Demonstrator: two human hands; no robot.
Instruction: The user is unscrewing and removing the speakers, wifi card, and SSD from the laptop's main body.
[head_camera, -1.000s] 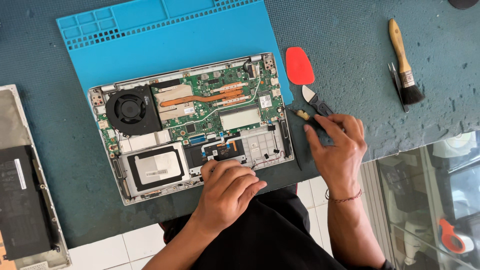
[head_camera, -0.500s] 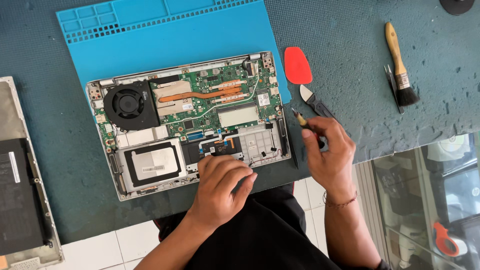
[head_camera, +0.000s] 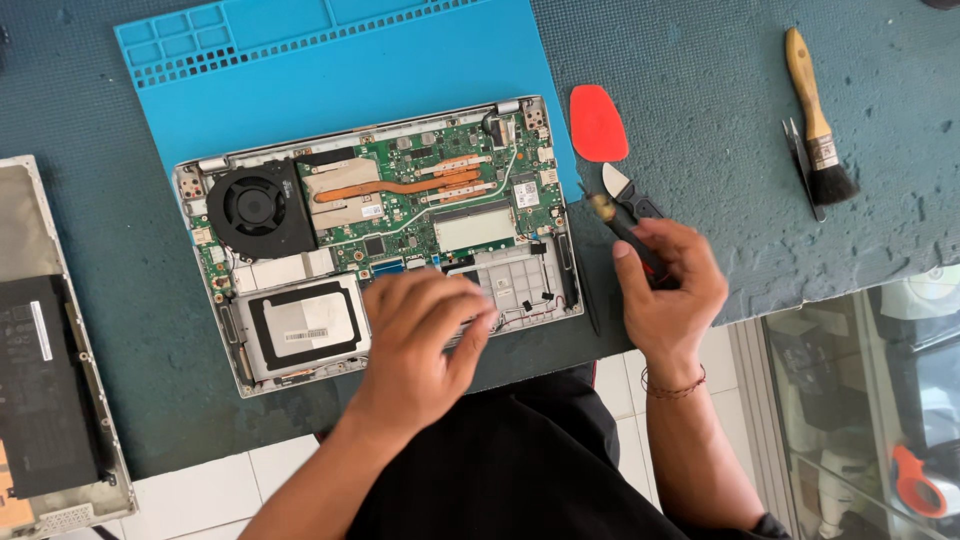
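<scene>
An opened laptop (head_camera: 300, 345) lies bottom-up on a blue mat (head_camera: 300, 80), showing its green board, a black fan (head_camera: 262, 208), copper heat pipes and a silver drive. My left hand (head_camera: 425, 335) rests fingers down on the laptop's near edge, over the middle of the case; whether it holds anything is hidden. My right hand (head_camera: 668, 290) is just right of the laptop, closed around a dark-handled screwdriver (head_camera: 622, 225) whose tip points up and left toward the laptop's right edge.
A red pry pick (head_camera: 598, 122) and a small black-and-white pry tool (head_camera: 628, 192) lie right of the laptop. A wooden-handled brush (head_camera: 818, 125) with tweezers beside it lies far right. A removed cover with a black battery (head_camera: 45, 385) sits at the left. The table edge runs below.
My left hand has shifted slightly left along the laptop's near edge. My right hand has lifted the screwdriver a little toward the laptop's right side.
</scene>
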